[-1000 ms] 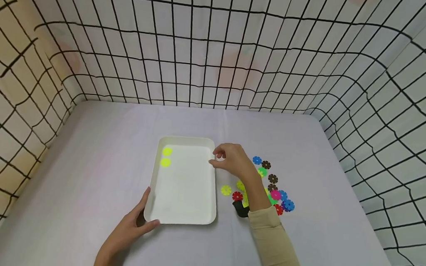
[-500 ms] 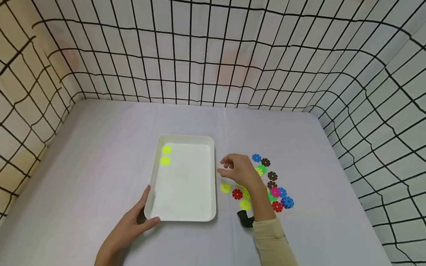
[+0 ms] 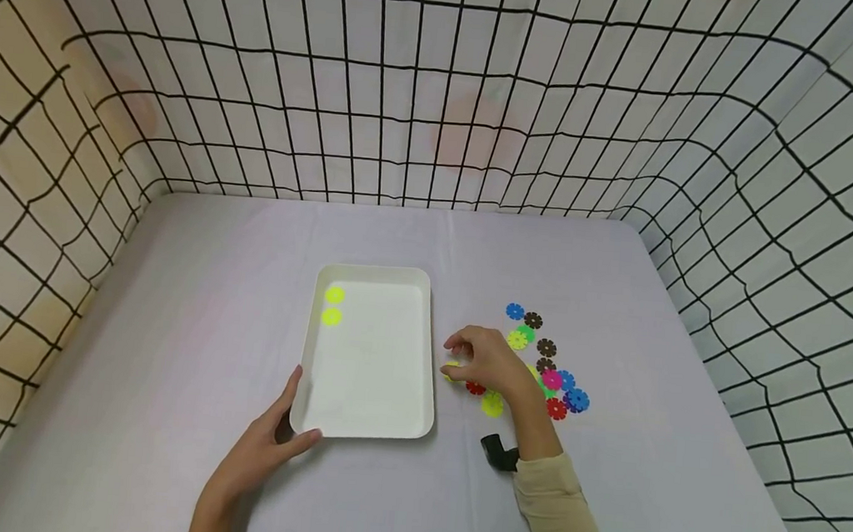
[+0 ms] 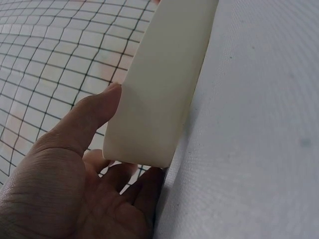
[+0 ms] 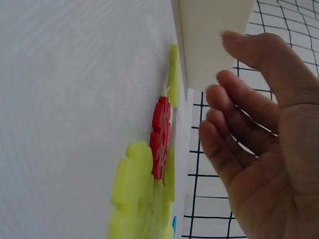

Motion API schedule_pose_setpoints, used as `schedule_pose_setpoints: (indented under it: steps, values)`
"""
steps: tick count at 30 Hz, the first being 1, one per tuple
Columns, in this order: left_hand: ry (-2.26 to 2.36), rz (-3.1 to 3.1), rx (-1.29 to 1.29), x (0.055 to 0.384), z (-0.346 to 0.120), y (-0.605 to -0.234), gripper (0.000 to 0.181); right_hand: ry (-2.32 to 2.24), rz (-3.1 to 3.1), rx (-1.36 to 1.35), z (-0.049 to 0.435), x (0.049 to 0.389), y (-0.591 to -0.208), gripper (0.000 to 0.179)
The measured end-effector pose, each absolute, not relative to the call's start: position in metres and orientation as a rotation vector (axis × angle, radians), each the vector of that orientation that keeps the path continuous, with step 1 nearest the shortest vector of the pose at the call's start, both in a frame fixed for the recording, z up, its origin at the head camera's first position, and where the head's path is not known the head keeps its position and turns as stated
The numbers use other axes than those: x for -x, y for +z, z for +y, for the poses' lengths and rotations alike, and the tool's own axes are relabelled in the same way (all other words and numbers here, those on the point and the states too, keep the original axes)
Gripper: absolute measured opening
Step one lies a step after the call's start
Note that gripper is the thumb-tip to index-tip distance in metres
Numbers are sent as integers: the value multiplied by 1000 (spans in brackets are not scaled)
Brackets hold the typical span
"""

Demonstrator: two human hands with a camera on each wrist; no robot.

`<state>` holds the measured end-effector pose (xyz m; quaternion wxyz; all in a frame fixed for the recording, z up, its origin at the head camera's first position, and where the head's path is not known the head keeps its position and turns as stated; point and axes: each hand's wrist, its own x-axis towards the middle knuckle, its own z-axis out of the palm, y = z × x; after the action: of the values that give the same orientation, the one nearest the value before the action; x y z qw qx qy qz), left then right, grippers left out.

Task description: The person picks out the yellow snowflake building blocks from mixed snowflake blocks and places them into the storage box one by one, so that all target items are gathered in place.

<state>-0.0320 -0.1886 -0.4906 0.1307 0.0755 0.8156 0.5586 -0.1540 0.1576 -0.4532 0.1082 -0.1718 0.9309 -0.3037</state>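
Note:
A white rectangular tray (image 3: 376, 379) lies on the table, with two yellow pieces (image 3: 334, 295) in its far left corner. My left hand (image 3: 249, 462) holds the tray's near left corner, thumb against the near side and fingers around the left side. My right hand (image 3: 492, 363) hovers low to the right of the tray, thumb and fingers apart with nothing between them. Below its fingertips lies a yellow flower-shaped disc (image 5: 174, 74), partly hidden in the head view. Beside that is a red notched disc (image 5: 160, 137), then more yellow discs (image 5: 130, 184).
Right of the tray spreads a loose group of notched discs, among them blue (image 3: 515, 311), brown (image 3: 546, 347), pink (image 3: 551, 379) and green ones. A black curved object (image 3: 498, 453) lies by the right wrist. Black wire mesh (image 3: 430, 120) stands around the back and sides of the table.
My right hand has moved from the tray's right edge back and down over the nearest yellow disc. The left hand stays at the tray's corner.

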Motion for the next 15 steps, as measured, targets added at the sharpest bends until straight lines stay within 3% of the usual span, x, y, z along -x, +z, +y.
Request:
schedule_pose_setpoints:
  steps: [15]
  values:
    - [1636,2346,-195,33,-189,-489,97,-835,2730,407,167,148,-470,30]
